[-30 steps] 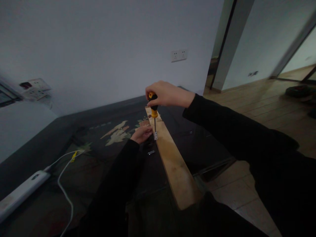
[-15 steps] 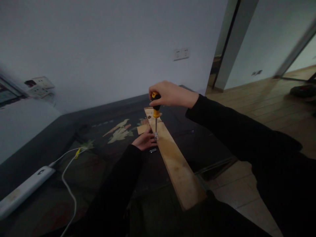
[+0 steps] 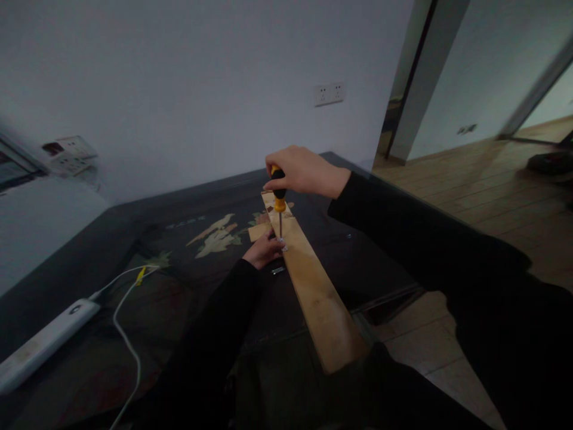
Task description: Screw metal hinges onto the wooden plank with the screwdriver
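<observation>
A long wooden board [image 3: 316,286] lies on the dark table, its near end jutting past the edge. My right hand [image 3: 302,170] is wrapped round the yellow and black handle of a screwdriver [image 3: 280,203], which stands upright. Its shaft points down at a small shiny metal piece [image 3: 283,246] on the board's left edge. My left hand [image 3: 263,249] is at that edge, fingers closed on the metal piece beside the screwdriver tip; its exact shape is too small to tell. Just below the left hand, another small metal part [image 3: 277,271] lies on the table.
A small wooden piece [image 3: 258,232] lies beside the board. At the left are a white power strip [image 3: 49,340] and its white cable [image 3: 128,340]. The dark table [image 3: 179,203] carries a bird and flower picture and meets a wall with sockets [image 3: 329,94].
My right hand and the screwdriver have shifted slightly left. My left fingers have drawn in closer round the metal piece and the screwdriver tip. The board's near end has swung slightly left.
</observation>
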Tool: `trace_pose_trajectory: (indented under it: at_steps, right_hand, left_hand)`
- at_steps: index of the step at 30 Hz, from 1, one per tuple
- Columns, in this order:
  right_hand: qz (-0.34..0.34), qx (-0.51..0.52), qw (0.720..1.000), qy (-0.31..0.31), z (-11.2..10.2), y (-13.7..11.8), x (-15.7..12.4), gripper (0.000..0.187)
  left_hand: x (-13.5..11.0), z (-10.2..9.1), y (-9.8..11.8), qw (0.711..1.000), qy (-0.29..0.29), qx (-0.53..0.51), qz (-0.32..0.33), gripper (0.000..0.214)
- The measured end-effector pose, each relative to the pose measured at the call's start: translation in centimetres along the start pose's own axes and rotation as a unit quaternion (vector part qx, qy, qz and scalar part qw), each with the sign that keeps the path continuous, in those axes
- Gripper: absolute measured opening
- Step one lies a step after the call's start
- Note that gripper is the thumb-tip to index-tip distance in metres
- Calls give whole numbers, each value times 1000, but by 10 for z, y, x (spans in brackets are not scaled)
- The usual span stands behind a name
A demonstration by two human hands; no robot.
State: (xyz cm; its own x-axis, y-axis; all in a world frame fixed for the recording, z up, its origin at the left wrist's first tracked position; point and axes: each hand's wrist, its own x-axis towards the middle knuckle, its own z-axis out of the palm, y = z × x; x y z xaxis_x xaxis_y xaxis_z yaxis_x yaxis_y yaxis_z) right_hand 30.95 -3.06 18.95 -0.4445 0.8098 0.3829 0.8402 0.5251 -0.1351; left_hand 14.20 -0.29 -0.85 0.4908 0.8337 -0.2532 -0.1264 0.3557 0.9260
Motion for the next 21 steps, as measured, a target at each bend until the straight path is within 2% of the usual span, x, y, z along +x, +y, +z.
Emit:
trace_pose_trajectory:
  at_steps: [5,9,13,16,21]
  right_hand:
    - [33,-8,999,-7,2,5,3,42]
    - [14,42,995,-94,-5,10,5,35]
    - [7,77,983,-165,-15,10,5,40]
    - [5,77,983,-165,-16,9,7,39]
    - [1,90,988,-129,-10,7,10,32]
  left_hand:
    - [1,1,2,1000,-8,6,-3,70]
    - [0,0,2,1000,-21,-6,-9,67]
    - [1,-2,0,999,-28,-23,-6,65]
    - [2,-3,-1,999,-27,-28,-2,65]
    - [2,-3,-2,999,-25,-33,-6,65]
